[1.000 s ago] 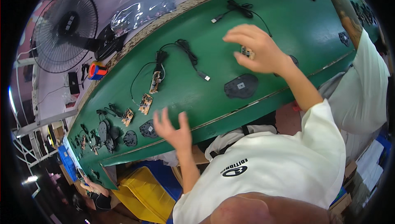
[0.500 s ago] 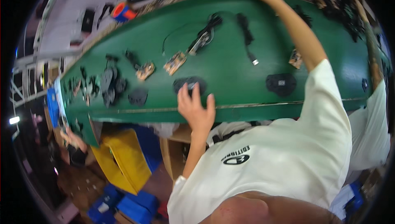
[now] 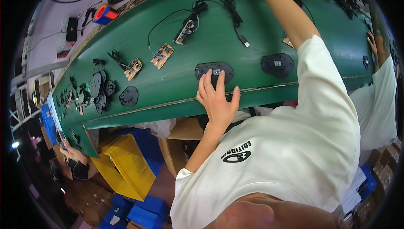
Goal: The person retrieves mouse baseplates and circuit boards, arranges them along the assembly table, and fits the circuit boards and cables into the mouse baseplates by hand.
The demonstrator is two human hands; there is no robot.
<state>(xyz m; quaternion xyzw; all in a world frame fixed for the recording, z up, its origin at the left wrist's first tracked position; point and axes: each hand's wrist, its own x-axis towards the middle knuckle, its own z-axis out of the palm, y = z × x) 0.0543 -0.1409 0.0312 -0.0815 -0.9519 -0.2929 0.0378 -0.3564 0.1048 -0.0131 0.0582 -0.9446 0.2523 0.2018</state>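
Note:
I lean over a long green belt (image 3: pixel 168 90). My left hand (image 3: pixel 216 100) lies at its near edge with fingers spread, the fingertips resting on a black oval shell (image 3: pixel 223 67) that has a small part at its middle. The hand grips nothing. My right arm (image 3: pixel 290 16) stretches across the belt to its far edge, and the hand itself is cut off by the top of the picture. A second black oval shell (image 3: pixel 277 64) lies just right of the first, under that arm.
Small tan circuit boards (image 3: pixel 163 55) (image 3: pixel 134 68) and black cables with a plug (image 3: pixel 235 18) lie on the belt. Several black shells (image 3: pixel 101 90) cluster at the left. A yellow bin (image 3: pixel 126 166) and blue bins (image 3: pixel 147 208) stand below. Another person's hand (image 3: pixel 372 42) rests at the right.
The view has swung so the belt lies more level. My left hand came down onto the black shell, and my right arm stayed stretched to the far edge.

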